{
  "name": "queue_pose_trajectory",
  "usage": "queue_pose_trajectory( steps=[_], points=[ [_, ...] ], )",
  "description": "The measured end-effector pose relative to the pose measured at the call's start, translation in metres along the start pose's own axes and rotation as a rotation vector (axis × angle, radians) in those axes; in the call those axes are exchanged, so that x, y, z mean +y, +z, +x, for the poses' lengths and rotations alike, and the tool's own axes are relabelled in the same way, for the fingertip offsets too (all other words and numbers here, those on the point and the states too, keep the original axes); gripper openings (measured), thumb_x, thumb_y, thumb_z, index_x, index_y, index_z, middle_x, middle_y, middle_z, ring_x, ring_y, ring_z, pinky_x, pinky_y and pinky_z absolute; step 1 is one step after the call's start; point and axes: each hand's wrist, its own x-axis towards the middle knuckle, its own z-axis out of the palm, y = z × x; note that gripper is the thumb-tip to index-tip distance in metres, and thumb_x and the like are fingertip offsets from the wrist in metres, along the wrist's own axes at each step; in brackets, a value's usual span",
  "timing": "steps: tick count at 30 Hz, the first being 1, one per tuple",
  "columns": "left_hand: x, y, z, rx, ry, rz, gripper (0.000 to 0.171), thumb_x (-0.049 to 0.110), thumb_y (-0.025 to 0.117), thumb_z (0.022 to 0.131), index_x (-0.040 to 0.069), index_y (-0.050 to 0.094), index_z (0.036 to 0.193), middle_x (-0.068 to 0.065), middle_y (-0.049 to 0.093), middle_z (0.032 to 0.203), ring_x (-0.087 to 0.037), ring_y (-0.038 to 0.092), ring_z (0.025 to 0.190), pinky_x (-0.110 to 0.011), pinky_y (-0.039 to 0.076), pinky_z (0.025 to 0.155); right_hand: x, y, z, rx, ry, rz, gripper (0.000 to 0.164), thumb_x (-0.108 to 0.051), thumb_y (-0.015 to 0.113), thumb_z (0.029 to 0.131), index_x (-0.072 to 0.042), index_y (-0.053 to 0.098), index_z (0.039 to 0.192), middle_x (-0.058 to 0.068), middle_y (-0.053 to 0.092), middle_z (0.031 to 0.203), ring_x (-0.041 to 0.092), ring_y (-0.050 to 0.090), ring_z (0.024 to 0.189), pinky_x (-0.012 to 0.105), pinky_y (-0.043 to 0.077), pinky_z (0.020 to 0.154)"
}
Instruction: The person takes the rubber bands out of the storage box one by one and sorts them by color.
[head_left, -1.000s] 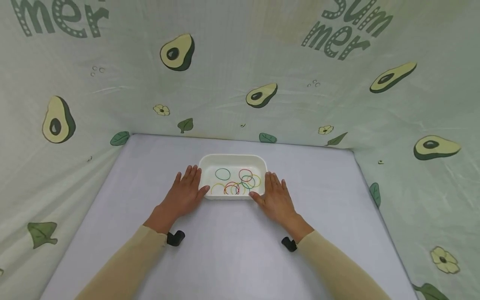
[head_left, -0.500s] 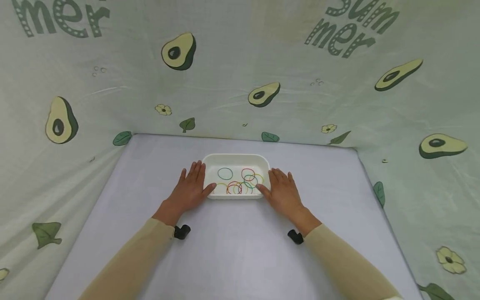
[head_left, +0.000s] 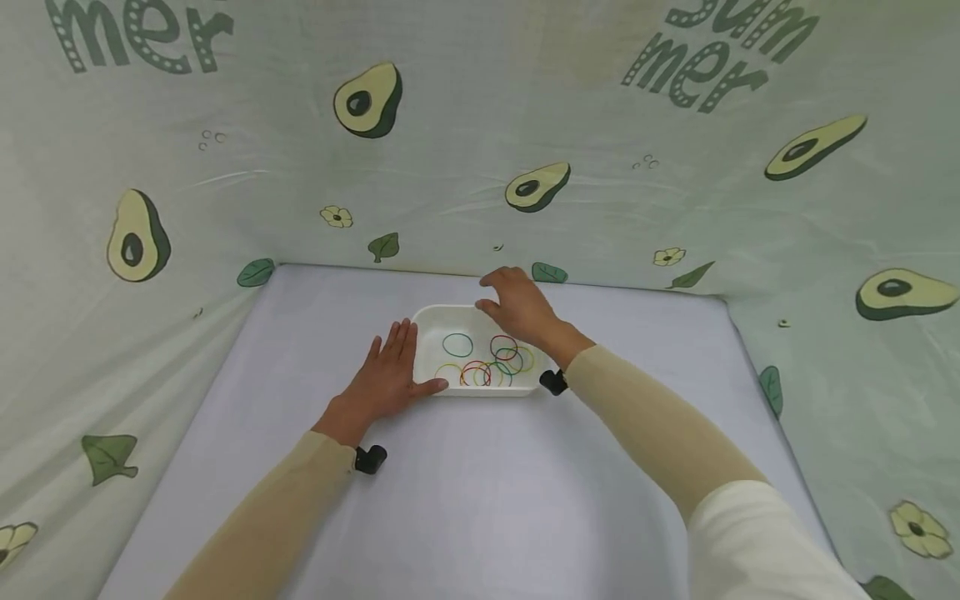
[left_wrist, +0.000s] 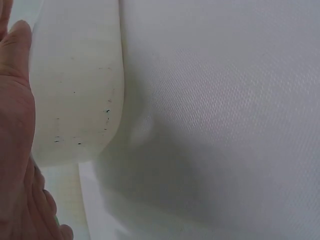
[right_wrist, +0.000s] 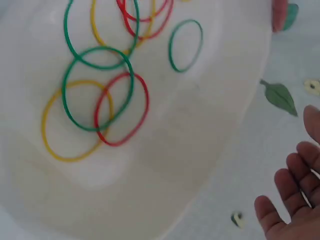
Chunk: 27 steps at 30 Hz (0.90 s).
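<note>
A white rectangular tray (head_left: 480,392) lies on the table with several thin rubber bands in it. One green band (head_left: 457,357) lies apart at the left; red, yellow and green ones overlap along the front and right, as the green band (right_wrist: 63,95) and red band (right_wrist: 147,100) do in the right wrist view. My left hand (head_left: 386,375) rests against the tray's left side, fingers straight, thumb at the front rim; the left wrist view shows that hand beside the tray's outer wall (left_wrist: 80,100). Over the far rim hovers my right hand (head_left: 521,307), fingers loosely bent, holding nothing.
White cloth covers the table (head_left: 465,500). A pale green curtain (head_left: 450,108) printed with avocados and leaves stands behind and at both sides. Each wrist wears a small black camera, such as the left one (head_left: 371,459).
My right hand has left the tray's right side and moved up and left to above its far rim. The left hand stays at the tray. The head view has shifted slightly.
</note>
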Motion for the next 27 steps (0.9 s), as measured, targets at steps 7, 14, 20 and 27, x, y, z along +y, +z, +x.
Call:
queue_pose_trajectory(
  steps=[7, 14, 20, 27],
  points=[
    [0.0, 0.005, 0.003, 0.011, 0.034, 0.001, 0.126, 0.078, 0.06, 0.092, -0.006, 0.003, 0.166, -0.024, 0.002, 0.176, -0.04, 0.002, 0.164, -0.062, 0.012, 0.131, -0.009, 0.038, 0.011, -0.229, -0.254, -0.03, 0.038, -0.027, 0.07, 0.104, -0.009, 0.066, 0.137, 0.005, 0.065, 0.139, 0.024, 0.054, 0.136, 0.041, 0.043, 0.12],
    [0.003, 0.003, -0.002, 0.022, 0.039, 0.024, 0.125, 0.077, 0.062, 0.092, -0.008, 0.006, 0.166, -0.026, 0.005, 0.175, -0.042, 0.006, 0.164, -0.064, 0.015, 0.13, -0.012, 0.039, 0.017, -0.259, -0.484, -0.19, 0.031, -0.026, 0.071, 0.103, -0.013, 0.068, 0.131, 0.003, 0.066, 0.136, 0.022, 0.057, 0.13, 0.042, 0.048, 0.112],
    [0.004, -0.002, -0.006, 0.021, 0.038, 0.021, 0.124, 0.076, 0.062, 0.093, -0.009, 0.009, 0.165, -0.027, 0.007, 0.175, -0.043, 0.008, 0.163, -0.064, 0.017, 0.13, -0.014, 0.038, 0.025, -0.202, -0.588, -0.251, 0.029, -0.026, 0.072, 0.102, -0.014, 0.068, 0.128, 0.002, 0.067, 0.133, 0.021, 0.059, 0.127, 0.04, 0.05, 0.109],
    [-0.001, -0.002, -0.006, 0.001, 0.02, 0.018, 0.126, 0.078, 0.06, 0.092, -0.007, 0.005, 0.166, -0.025, 0.004, 0.176, -0.041, 0.005, 0.164, -0.062, 0.015, 0.131, -0.017, 0.054, 0.031, -0.233, -0.675, -0.276, 0.033, -0.032, 0.068, 0.105, -0.014, 0.063, 0.132, 0.002, 0.063, 0.136, 0.021, 0.055, 0.129, 0.039, 0.049, 0.109]
  ],
)
